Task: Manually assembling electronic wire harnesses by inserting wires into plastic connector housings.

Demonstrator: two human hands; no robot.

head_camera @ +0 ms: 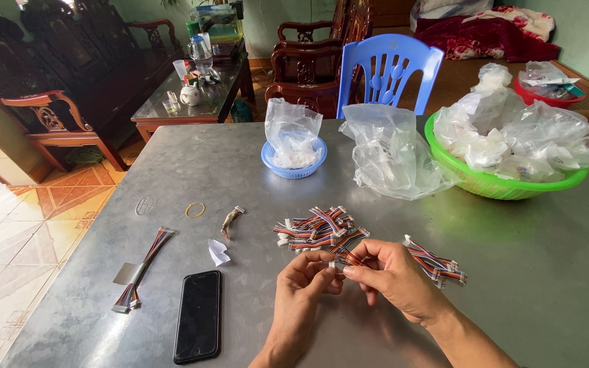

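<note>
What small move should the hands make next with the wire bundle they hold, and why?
Probably lay it down on the sorted bundle right of the right hand. Both that hand and the left hand pinch one small multicoloured wire bundle just below the loose pile, as if pulled from it.

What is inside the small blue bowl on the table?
The blue bowl holds a clear plastic bag with small white pieces at its bottom. The bag covers the bowl's floor.

Cable pile [318, 228] centre on table [526, 272], phone [198, 315] left; small bowl [294, 163] behind, perhaps touching nothing; basin [492, 182] far right
</note>
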